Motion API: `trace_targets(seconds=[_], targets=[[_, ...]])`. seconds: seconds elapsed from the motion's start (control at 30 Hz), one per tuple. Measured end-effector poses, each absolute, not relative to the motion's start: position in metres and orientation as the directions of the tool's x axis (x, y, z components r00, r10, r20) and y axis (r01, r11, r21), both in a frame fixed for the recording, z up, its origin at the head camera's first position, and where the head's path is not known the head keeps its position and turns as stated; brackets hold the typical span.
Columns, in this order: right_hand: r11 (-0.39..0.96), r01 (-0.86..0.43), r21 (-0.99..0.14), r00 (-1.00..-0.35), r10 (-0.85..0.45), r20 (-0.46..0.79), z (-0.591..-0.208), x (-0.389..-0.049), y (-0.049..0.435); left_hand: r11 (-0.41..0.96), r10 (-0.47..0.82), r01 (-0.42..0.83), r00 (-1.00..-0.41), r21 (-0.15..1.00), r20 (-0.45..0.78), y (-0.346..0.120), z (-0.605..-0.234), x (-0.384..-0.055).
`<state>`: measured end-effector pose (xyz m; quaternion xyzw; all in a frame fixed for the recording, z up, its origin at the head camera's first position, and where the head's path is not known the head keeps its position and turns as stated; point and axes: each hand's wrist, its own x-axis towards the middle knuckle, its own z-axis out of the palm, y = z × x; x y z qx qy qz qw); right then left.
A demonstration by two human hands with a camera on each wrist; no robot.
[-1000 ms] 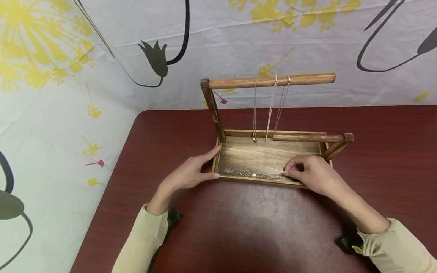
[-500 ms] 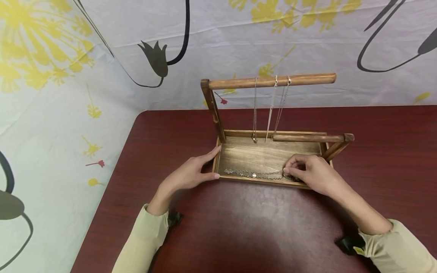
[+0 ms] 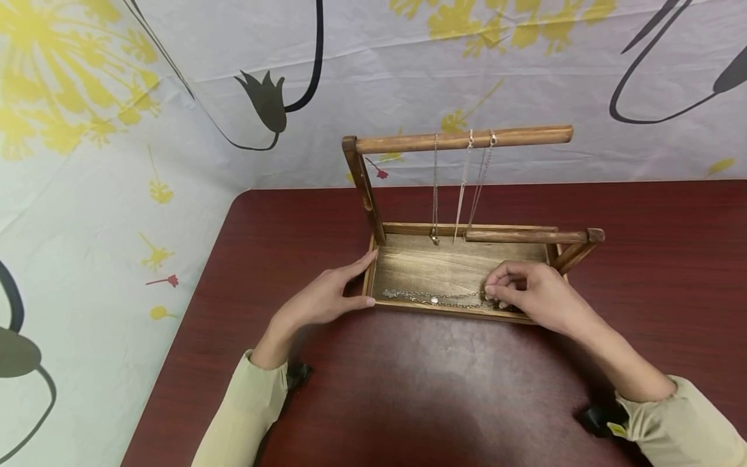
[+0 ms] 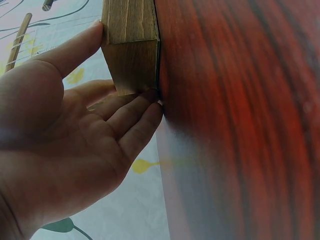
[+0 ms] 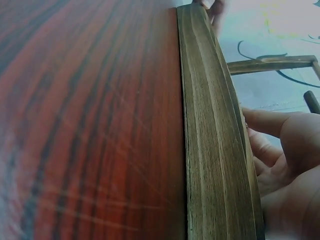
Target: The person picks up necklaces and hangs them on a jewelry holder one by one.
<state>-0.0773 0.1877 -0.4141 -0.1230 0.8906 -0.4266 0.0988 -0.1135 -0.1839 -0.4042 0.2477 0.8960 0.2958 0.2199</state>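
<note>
In the head view, my left hand [image 3: 323,295] rests against the left end of a brown wooden tray [image 3: 449,311], its thumb at the front corner and index finger along the end wall. The left wrist view shows the thumb on the top edge and the other fingers low beside the end. My right hand [image 3: 539,292] reaches over the tray's front right, thumb and index finger pinching a necklace; most of the pinched part is hidden. Thin silvery necklaces [image 3: 434,300] lie stretched along the inside of the front wall, with a small round pale pendant.
Above the tray, a wooden bar [image 3: 397,143] on a left post [image 3: 363,188] carries several hanging necklaces [image 3: 435,188]. A lower wooden bar [image 3: 525,237] juts from the right side, close to the right hand. The dark red table [image 3: 408,389] meets a patterned cloth [image 3: 204,78] behind.
My right hand's fingertips have risen slightly, and more of the dark chain shows beneath them. The left hand and the tray stay in place.
</note>
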Motion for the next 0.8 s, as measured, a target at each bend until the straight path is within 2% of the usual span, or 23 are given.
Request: trace_targets(seconds=[0.3,0.8], targets=[[0.44,-0.015,-0.898,-0.926,-0.345,-0.154,-0.409,-0.076,0.193,0.707,0.566,0.291,-0.78,0.645,-0.268,-0.184,-0.404,-0.114],[0.35,-0.092,-0.932,-0.924,-0.38,-0.051,-0.389,-0.071,0.192,0.707,0.56,0.285,-0.785,0.647,-0.265,-0.184,-0.404,-0.113]])
